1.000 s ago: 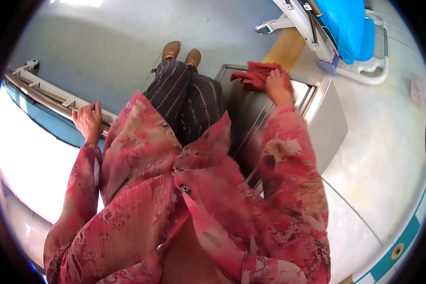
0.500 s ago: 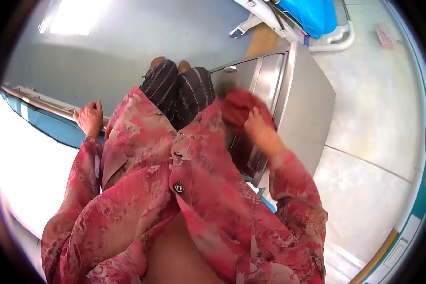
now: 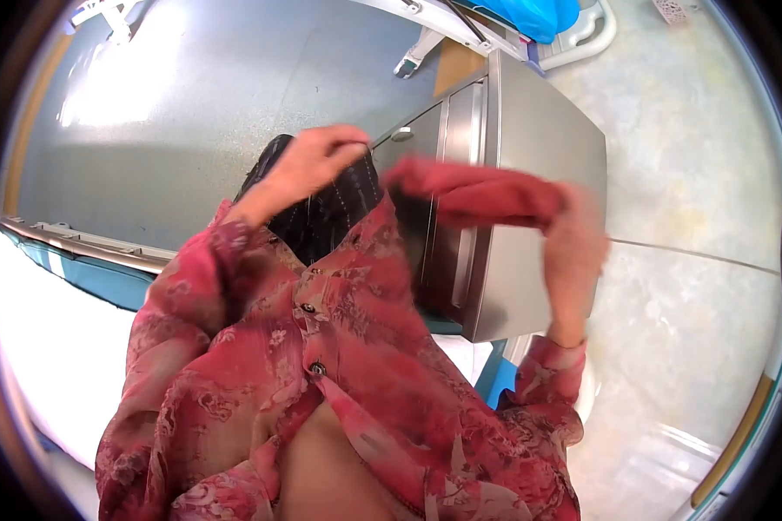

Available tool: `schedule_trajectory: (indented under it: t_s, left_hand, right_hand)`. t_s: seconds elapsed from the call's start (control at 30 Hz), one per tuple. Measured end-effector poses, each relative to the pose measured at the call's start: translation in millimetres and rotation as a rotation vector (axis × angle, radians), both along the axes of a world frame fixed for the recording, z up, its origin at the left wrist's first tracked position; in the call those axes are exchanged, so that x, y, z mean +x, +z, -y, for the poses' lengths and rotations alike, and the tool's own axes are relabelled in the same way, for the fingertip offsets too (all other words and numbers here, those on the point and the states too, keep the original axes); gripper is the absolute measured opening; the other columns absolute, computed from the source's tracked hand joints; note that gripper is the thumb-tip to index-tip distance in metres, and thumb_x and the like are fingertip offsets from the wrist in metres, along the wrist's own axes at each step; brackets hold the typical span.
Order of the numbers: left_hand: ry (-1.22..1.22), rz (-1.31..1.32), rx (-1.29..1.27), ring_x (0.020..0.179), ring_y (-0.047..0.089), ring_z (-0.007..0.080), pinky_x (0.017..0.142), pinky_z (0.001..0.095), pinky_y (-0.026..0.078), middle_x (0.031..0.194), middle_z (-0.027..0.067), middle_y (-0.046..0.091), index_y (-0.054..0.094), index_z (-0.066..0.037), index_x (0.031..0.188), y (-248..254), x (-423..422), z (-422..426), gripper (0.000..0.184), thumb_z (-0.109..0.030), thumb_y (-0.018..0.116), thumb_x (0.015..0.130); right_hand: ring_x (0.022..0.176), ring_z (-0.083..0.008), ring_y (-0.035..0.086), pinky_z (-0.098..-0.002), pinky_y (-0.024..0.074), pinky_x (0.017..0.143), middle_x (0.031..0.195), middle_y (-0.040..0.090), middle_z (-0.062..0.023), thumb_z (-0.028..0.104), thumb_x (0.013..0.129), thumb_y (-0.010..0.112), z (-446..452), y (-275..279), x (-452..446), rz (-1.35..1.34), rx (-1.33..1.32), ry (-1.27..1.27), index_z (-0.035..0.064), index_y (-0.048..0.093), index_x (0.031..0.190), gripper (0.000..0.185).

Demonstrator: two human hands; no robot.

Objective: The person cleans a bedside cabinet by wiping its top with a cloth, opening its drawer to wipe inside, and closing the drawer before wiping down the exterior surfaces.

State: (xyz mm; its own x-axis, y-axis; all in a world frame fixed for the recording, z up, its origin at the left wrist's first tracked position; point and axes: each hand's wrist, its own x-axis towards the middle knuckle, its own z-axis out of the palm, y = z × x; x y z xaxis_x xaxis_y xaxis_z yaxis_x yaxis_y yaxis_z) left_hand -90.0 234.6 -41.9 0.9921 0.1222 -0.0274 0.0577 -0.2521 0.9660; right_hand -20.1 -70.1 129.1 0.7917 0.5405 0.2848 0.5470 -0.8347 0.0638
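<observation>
My right hand (image 3: 578, 239) grips one end of a dark red cloth (image 3: 487, 193), and motion blurs its fingers. From there the cloth stretches leftward in front of the metal cabinet (image 3: 547, 130), its free end near the cabinet's front. My left hand (image 3: 313, 165) is raised above my dark striped trousers (image 3: 339, 195). It looks empty, with thumb and fingers loosely bent and a little apart, not touching the cloth.
To the left, a bed with white bedding (image 3: 61, 347) has a side rail (image 3: 87, 239). A white bed frame (image 3: 434, 22) and a blue plastic bag (image 3: 530, 17) are beyond the cabinet. Pale tiles (image 3: 695, 321) lie on the right.
My left hand has left the bed rail and come inward over my lap. My right hand has moved right and drawn the bunched cloth out into a long strip.
</observation>
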Motion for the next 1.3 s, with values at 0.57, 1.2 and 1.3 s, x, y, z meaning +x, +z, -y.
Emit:
schedule_trajectory:
  t_s: [0.57,1.2,1.3]
  left_hand:
    - [-0.350,0.163,0.124,0.085,0.060,0.0293,0.082,0.0402,0.048,0.085,0.0076,0.062,0.065,-0.010,0.091,-119,0,99,0.012,-0.009,0.067,0.080]
    - [-0.113,-0.041,-0.082,0.096,0.055,0.0380,0.084,0.0448,0.047,0.109,0.0173,0.051,0.043,-0.021,0.144,-121,164,150,0.060,0.000,0.051,0.089]
    - [-0.125,-0.029,-0.062,0.097,0.057,0.0406,0.085,0.0466,0.048,0.114,0.0177,0.051,0.045,-0.025,0.141,-121,143,161,0.060,-0.001,0.051,0.087]
  right_hand:
    - [0.143,-0.0441,0.024,-0.0479,0.0145,0.118,0.151,0.034,-0.0261,0.023,0.101,0.036,22,-81,91,-0.265,0.031,-0.070,-0.0077,0.032,0.146,0.054]
    - [0.143,-0.0340,0.032,-0.0373,0.0218,0.117,0.152,0.035,-0.0225,0.024,0.104,0.034,47,-104,139,-0.263,0.237,-0.193,-0.0028,0.038,0.146,0.050]
    - [0.143,-0.0348,0.031,-0.0382,0.0213,0.117,0.153,0.034,-0.0239,0.020,0.103,0.035,54,-100,77,-0.260,0.224,-0.228,-0.0040,0.038,0.145,0.049]
